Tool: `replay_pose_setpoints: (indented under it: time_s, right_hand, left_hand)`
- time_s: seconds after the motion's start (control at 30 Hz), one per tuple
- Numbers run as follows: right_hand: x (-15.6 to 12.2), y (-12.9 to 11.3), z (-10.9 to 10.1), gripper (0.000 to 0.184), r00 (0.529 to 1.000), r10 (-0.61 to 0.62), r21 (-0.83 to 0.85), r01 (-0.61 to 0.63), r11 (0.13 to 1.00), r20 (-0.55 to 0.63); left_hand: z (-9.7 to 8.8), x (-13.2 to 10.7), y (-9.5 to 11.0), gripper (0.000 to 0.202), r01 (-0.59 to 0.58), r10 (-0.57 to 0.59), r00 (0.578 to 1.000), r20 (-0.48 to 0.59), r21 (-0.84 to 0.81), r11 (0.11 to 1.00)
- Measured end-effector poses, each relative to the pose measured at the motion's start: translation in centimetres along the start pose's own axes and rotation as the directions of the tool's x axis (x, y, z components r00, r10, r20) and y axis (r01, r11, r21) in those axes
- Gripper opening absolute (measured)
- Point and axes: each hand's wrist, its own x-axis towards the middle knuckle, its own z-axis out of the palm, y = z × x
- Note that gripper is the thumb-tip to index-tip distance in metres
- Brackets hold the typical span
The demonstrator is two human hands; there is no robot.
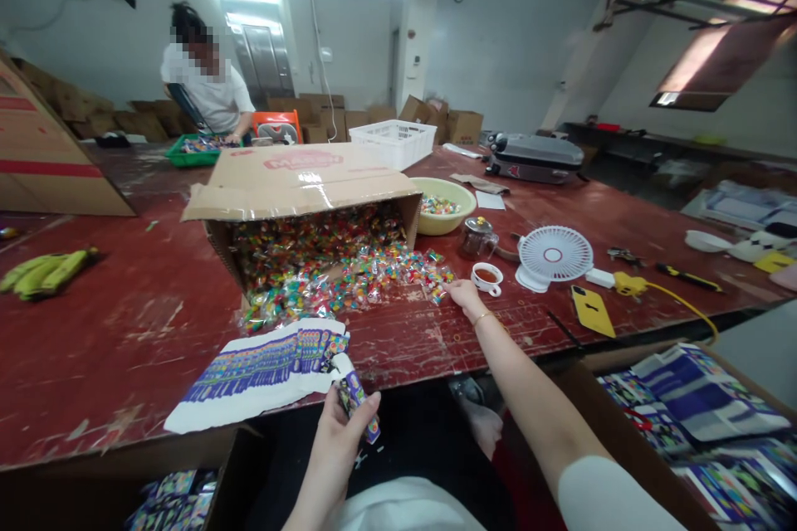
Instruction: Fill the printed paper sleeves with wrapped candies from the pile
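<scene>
1. While the left hand (339,421) is pinching a small printed box (359,406) between thumb and fingers, the box is tilting away from the palm, a white flap (342,362) showing at its far end.
2. Ahead and to the right of the left hand, the right hand (466,297) is pointing its fingertips at the edge of the candy packets (349,282); whether it is gripping one, I cannot tell.
3. Just beyond the left hand, on its left, a fanned row of flat cartons (267,365) is lying on the red bench (404,340).
4. Left of the right hand, the packets are spilling from a large cardboard box (311,178), its opening facing the hands.
5. Just right of the right hand, a white cup (481,285) is holding brown liquid (487,274); beyond it a glass teapot (476,242) is standing.
6. Farther right of that hand, a white fan (554,253) is standing near a yellow phone (591,311).
7. Below the left hand, on its left, an open carton (242,473) is holding printed packages (178,489).
8. Well beyond both hands, a person in a white top (217,95) is resting one hand at a green tray (193,159).
</scene>
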Motion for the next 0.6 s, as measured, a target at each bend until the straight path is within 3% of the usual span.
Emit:
replay_pose_setpoints:
  time_s: [0.1, 0.2, 0.37, 0.47, 0.6]
  right_hand:
    - [-1.6, -0.5, -0.8, 0.027, 0.994, -0.034, 0.104, 0.023, 0.994, 0.107]
    - [-4.4, -2.4, -2.7, 0.032, 0.972, -0.119, 0.228, 0.071, 0.971, 0.201]
    - [-10.2, -7.5, -5.5, 0.034, 0.882, -0.292, 0.490, 0.082, 0.868, 0.370]
    - [-12.8, -9.6, -5.9, 0.034, 0.849, -0.326, 0.515, 0.076, 0.854, 0.416]
    - [-14.7, -10.3, -5.0, 0.031, 0.829, -0.392, 0.531, 0.140, 0.836, 0.399]
  left_hand:
    - [-0.2, 0.3, -0.3, 0.049, -0.111, 0.112, 0.994, 0.001, 0.163, 0.980]
    - [-0.3, 0.3, 0.1, 0.044, -0.209, 0.195, 0.978, 0.077, 0.308, 0.928]
    - [-0.2, -0.2, 1.7, 0.034, -0.348, 0.244, 0.935, 0.256, 0.546, 0.762]
    - [-0.1, -0.7, 2.4, 0.025, -0.425, 0.306, 0.905, 0.295, 0.607, 0.672]
    - [0.1, -1.2, 2.4, 0.021, -0.422, 0.358, 0.901, 0.245, 0.688, 0.591]
